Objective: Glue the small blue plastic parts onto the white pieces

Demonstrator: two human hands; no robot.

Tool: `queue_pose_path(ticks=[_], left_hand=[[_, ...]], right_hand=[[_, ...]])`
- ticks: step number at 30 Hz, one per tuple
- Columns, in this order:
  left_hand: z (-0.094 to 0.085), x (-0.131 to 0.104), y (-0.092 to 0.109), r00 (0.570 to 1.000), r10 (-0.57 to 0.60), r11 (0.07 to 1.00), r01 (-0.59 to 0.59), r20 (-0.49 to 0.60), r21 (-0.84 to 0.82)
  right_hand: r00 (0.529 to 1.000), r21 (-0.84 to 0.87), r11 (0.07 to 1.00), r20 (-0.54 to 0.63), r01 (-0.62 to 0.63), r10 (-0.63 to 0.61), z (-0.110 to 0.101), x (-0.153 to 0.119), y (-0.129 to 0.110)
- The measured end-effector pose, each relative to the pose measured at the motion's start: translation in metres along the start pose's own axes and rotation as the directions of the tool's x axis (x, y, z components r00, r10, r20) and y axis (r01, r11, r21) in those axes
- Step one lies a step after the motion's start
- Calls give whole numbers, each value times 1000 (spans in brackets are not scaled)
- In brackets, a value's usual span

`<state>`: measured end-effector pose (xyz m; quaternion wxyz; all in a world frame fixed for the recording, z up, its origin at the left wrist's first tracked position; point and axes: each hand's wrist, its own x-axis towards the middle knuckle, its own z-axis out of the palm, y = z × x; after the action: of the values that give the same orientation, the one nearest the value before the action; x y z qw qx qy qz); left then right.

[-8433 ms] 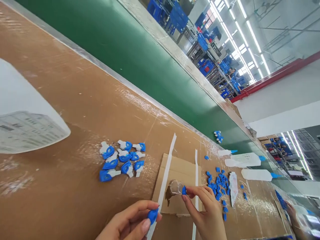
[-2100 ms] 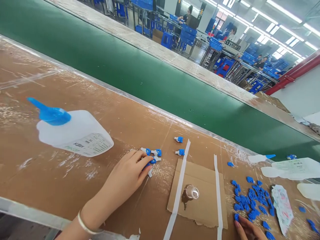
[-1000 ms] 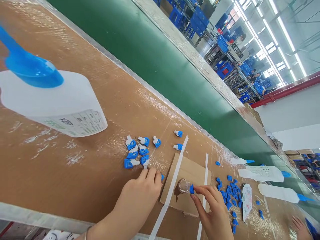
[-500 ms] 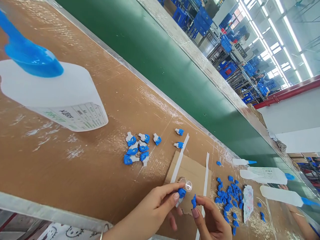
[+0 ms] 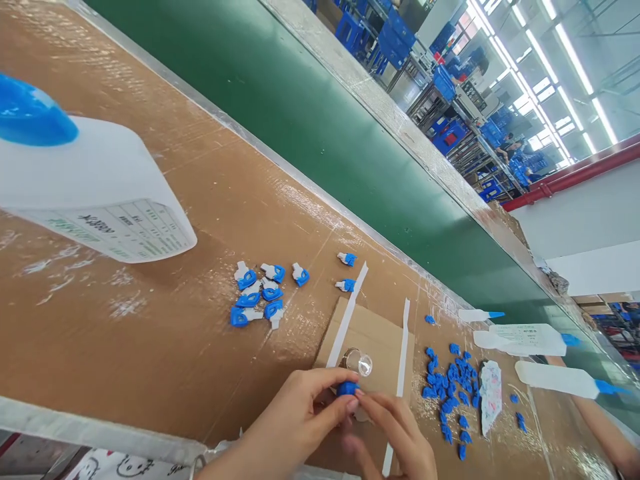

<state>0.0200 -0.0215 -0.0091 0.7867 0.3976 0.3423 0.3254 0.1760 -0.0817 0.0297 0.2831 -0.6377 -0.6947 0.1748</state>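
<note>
Assembly step: blue part (image 5: 347,389) pinched between left hand (image 5: 300,420) and right hand (image 5: 395,430); pressing together judged next.

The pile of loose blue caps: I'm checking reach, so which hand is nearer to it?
Right. The right hand is just left of the pile of loose blue caps; the left hand lies farther left, beyond the right one.

blue part (image 5: 347,388), green belt (image 5: 310,127), brown table (image 5: 150,333), white bottle (image 5: 100,193)
</note>
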Motion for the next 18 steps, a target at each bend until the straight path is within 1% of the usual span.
queue_pose_path(ticks=[1,2,3,5,7,8,10,12,14,16,18], left_hand=[[-3,1,2,998,64,991,-60,-25,119],[-7,3,5,989,138,961,-121,-49,248],[-13,6,9,974,216,903,-174,-66,393],[-27,17,19,936,344,726,-214,-76,653],[-41,33,27,910,412,545,-198,-55,815],[-46,43,30,905,423,483,-187,-41,856],[-52,64,33,905,425,417,-177,-19,891],[-53,83,33,900,437,356,-181,8,917],[-50,95,32,889,457,308,-198,38,931],[-48,97,33,868,492,267,-216,60,939],[-49,86,34,842,533,227,-232,79,946]], right_hand=[[1000,-7,1000,4,-2,2,-6,-3,6],[1000,-24,999,-7,-27,27,-14,-6,16],[997,-59,996,-39,-68,66,-24,-9,29],[976,-173,968,-150,-182,157,-48,-12,61],[948,-287,923,-260,-256,183,-70,-14,94],[943,-314,909,-270,-275,192,-78,-15,108],[945,-334,898,-254,-287,208,-85,-16,129],[956,-329,906,-215,-265,202,-83,-17,138],[968,-324,921,-196,-217,159,-76,-18,139],[979,-313,937,-178,-156,104,-70,-20,138],[987,-299,949,-150,-98,55,-68,-24,137]])
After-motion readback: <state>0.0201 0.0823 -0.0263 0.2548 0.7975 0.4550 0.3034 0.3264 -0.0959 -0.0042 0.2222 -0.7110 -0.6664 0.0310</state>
